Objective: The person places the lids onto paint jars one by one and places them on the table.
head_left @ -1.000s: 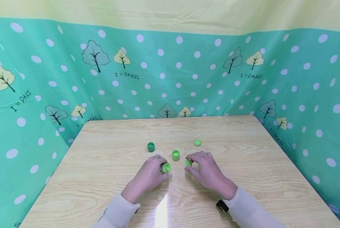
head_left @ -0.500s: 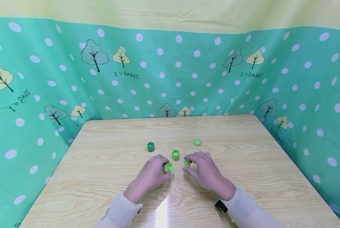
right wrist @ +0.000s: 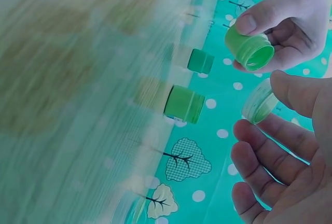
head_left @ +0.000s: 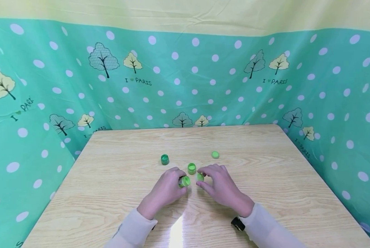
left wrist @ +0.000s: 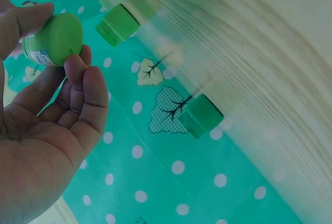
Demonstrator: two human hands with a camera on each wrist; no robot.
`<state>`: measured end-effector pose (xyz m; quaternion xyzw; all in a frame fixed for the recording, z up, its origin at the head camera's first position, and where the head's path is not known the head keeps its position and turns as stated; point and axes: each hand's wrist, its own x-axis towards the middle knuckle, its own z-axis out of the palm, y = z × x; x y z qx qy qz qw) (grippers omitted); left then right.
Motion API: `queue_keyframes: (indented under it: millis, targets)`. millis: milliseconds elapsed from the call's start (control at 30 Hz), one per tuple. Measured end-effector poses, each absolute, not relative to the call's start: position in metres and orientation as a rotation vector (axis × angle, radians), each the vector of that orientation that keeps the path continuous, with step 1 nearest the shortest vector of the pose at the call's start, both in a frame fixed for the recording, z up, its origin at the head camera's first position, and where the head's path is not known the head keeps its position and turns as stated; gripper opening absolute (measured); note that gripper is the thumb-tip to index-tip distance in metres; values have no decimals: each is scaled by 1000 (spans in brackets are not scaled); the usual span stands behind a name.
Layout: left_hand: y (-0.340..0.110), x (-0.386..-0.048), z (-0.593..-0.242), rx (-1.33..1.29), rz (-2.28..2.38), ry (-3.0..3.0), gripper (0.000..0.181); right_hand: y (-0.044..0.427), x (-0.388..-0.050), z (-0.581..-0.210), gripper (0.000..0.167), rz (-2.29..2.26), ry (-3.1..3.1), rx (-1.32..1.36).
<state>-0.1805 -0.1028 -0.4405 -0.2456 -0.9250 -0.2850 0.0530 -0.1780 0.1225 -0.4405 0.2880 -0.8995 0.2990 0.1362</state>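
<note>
My left hand (head_left: 164, 189) grips a small light green paint jar (head_left: 185, 181) that is tipped sideways, its uncapped mouth facing right. In the right wrist view, that mouth shows a green inside, and the thumb lies along the jar's side. Opposite it, my right hand (head_left: 222, 187) pinches a round lid (right wrist: 259, 102) between thumb and fingers, on edge, with its clear rim visible. A short gap separates lid and jar. Just beyond the hands, a second light green jar (head_left: 192, 168) stands upright without a lid.
A dark green jar (head_left: 164, 159) stands farther back on the left of the wooden table (head_left: 126, 148). Another light green lid (head_left: 215, 155) lies flat at the back right. A patterned teal curtain (head_left: 191, 82) hangs around the table's back and sides.
My left hand has shifted slightly right with the jar, and my right hand slightly left with the lid, narrowing the gap. The things standing on the table have not moved.
</note>
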Motion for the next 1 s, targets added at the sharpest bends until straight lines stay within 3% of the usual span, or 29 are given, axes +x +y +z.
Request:
queue_keyframes:
  millis: [1000]
  targets:
    - [-101,-183,-439,-783,-942,-2818,24,109,-179,-446,38,930,-2566,876]
